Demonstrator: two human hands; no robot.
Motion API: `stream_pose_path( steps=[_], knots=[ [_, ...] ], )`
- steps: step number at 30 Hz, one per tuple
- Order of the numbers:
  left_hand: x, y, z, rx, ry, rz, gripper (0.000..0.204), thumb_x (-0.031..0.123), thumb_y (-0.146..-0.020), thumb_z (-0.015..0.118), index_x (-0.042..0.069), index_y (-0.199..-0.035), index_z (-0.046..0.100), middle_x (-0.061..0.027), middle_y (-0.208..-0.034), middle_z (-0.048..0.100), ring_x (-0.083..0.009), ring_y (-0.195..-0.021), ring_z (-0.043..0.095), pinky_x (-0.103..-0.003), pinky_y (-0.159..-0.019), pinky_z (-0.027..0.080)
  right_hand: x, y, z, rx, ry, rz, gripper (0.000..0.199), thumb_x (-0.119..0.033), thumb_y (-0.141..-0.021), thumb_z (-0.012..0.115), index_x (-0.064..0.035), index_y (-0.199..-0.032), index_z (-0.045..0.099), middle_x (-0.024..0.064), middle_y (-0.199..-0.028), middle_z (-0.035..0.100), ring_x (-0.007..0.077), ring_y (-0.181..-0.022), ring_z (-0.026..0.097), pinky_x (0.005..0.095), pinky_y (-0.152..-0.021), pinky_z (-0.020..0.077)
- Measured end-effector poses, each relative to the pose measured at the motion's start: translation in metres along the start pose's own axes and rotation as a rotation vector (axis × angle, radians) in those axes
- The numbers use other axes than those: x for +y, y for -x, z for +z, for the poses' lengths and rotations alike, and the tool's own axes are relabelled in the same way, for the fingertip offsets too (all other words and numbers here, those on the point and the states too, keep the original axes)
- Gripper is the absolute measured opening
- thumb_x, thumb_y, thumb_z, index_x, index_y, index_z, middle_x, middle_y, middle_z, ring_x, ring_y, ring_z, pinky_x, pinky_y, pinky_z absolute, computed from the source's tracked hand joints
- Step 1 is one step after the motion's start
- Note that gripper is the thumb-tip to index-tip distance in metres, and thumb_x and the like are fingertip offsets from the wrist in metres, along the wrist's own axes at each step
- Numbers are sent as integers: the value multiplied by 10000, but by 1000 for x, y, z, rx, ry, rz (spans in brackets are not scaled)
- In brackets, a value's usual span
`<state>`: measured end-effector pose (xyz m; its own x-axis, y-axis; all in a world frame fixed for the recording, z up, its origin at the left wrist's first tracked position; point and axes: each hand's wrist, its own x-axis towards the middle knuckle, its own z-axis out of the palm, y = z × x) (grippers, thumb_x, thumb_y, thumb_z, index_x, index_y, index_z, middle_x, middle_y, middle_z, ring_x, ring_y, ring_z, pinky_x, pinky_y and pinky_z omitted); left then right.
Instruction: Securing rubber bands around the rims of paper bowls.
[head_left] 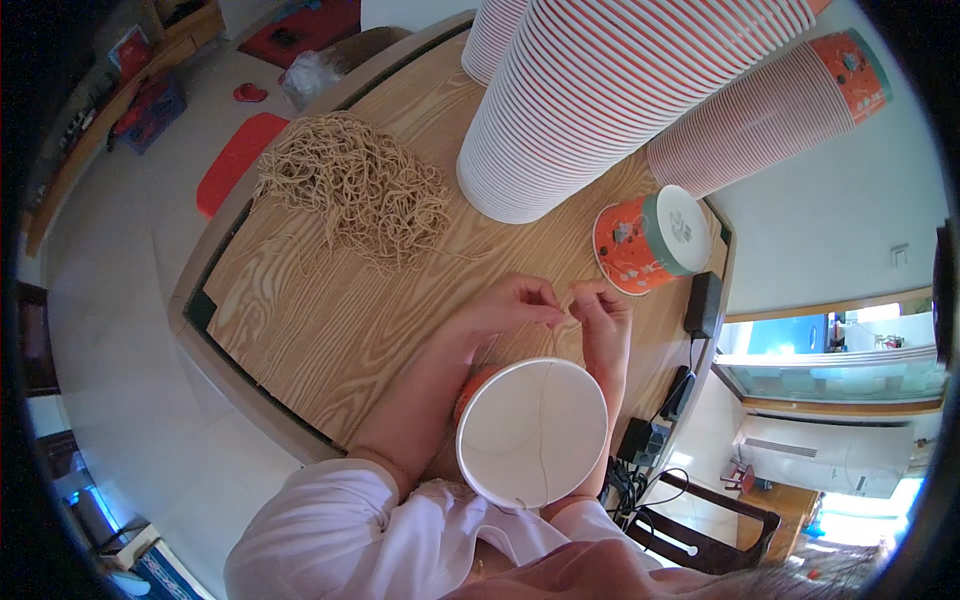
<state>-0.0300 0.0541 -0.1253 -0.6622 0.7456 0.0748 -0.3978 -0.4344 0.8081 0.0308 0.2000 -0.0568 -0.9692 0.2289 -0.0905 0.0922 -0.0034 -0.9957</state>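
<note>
2 bare hands in the head view, both just off center toward 1–2 o'clock, close together above the wood-grain table. Left hand: fingers curled in toward the thumb, pointing to 3 o'clock. Right hand: fingers bent, tips toward the left hand. Too small to see anything in either pinch; cannot tell if they grip a strand.

Paper tub at 5 o'clock, between the forearms, white inside, mouth toward camera. 1 thin tan cord crosses the mouth from about 12 to 6 o'clock.

Loose pile of tan string at 11 o'clock, on the table. Tall nested tub stack at 1 o'clock, another stack farther out at 2 o'clock. 1 orange-and-green tub, base up, also at 2 o'clock, near right hand. Black box at 3 o'clock, table edge.
</note>
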Motion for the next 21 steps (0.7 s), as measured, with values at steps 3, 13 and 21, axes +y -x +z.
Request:
stream_pose_path(
  steps=[3, 13, 21],
  knots=[
    [1, -4, -1, -8, -21, -65, 83, 89, -795, 713, 26, -818, 662, -32, -765, 645, -89, -719, 584, -228, -651, 446, 53, -18, -24, -3, -441, -89, 86, -133, -875, 643, -48, -882, 634, -20, -748, 570, 97, -641, 485, 237, -604, 395],
    [-3, -9, 1, 80, -13, -158, 128, 186, -817, 705, 77, -781, 648, 8, -698, 609, -67, -640, 527, -217, -594, 393, 84, -20, -19, -345, -905, 24, 524, -240, -861, 663, -58, -1311, 465, 37, -926, 582, 199, -838, 605, 342, -747, 497],
    [1, -7, -7, 79, -29, -190, 126, 160, -814, 710, 58, -795, 639, 5, -713, 614, -57, -654, 535, -213, -584, 395, 97, -28, -24, -288, -870, 23, 108, -38, -865, 618, -24, -972, 604, 62, -858, 610, 169, -780, 604, 300, -724, 498]
  ],
)
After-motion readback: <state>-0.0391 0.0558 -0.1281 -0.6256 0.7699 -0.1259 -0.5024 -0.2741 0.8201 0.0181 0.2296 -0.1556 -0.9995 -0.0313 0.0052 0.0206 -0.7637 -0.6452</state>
